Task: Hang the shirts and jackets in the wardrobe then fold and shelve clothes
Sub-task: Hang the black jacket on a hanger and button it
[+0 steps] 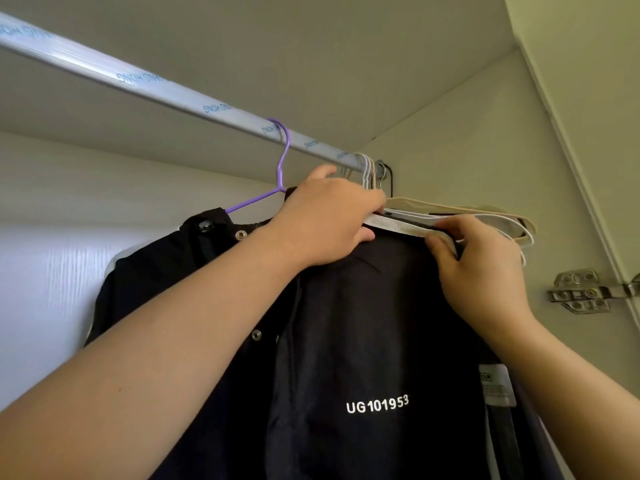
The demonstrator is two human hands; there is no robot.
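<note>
Head view, looking up into the wardrobe: the left hand (329, 223) is curled over the neck of a black shirt (363, 323). Its thumb is tucked under the white mesh strip (398, 227) along the shirt's top edge, so it grips that strip. The right hand (481, 271) pinches the same strip further right between thumb and fingertips. The shirt hangs below both hands, with "UG101953" printed in white on its cloth and a white label (496, 384) showing near its right edge. Whether its hanger is hooked on the rail I cannot tell, because the left hand hides that spot.

Just left of the shirt, a black snap-button jacket (166, 271) hangs on a purple hanger (282, 161), which is hooked over the metal rail (156, 86). Right of the left hand, white hangers (366, 168) hook on the rail near its end, and a beige hanger (450, 206) lies behind the strip. A metal door hinge (581, 291) sits on the side wall (467, 133).
</note>
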